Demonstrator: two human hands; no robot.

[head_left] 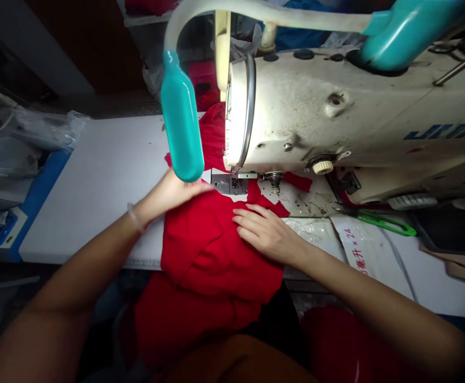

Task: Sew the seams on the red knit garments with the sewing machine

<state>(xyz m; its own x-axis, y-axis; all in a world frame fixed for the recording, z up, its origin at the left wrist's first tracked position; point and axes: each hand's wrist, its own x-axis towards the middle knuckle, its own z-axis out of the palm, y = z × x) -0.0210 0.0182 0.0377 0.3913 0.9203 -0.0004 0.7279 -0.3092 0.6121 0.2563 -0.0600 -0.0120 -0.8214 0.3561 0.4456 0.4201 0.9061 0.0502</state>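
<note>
Resting palm-down, fingers loosely extended and pinching nothing visible, the right hand (263,232) is lying on red cloth (212,244), which is spreading beneath it and across to the left hand (172,196), whose grip I cannot tell, the teal lamp head (182,119) partly hiding it. Judging by its folds, the cloth is probably handling light, soft and limp, best held flat along the edge just ahead of the right fingertips; beyond both hands, a sewing machine (296,117) is standing.
</note>
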